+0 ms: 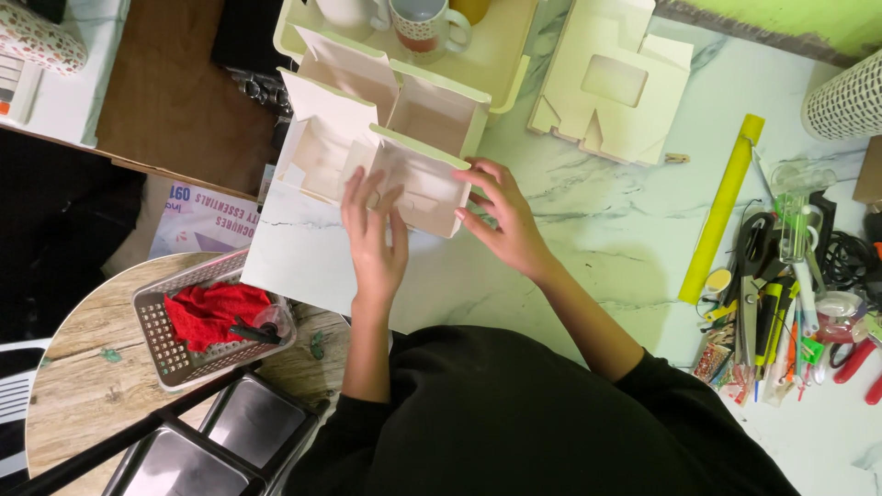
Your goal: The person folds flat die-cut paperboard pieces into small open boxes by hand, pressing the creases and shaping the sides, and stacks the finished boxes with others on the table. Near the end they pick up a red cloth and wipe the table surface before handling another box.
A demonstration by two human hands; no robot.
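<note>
White card model (381,138) sits at the far-left part of the marble-pattern table (606,239), a small building-like shell of thin flat panels joined at right angles, open on top, with several compartments showing. I judge it very light and stiff only along each panel; the joints look like the weak spots, and a squeeze across an unsupported wall would likely bow or crease it. Best hold, as I read it, is at corners and panel edges, pressure spread over flat fingers rather than a pinch. Left hand (375,241) lies flat against the near wall, fingers spread and extended, pressing rather than gripping; nothing enclosed in it. Right hand (503,220) cups the near right corner, fingers half curled, thumb on the front face, tips on the wall's top edge; a light steadying contact, not a closed grasp. Just behind the model, a pale tray (501,64) with mugs (427,26). To the right, well apart, a second flat cut card piece (614,83). Further right, a yellow ruler (724,204) and a heap of scissors, pens and cutters (790,312). Lower left, a grey basket (170,354) holding red cloth (213,310) on a round wooden stool-top.
</note>
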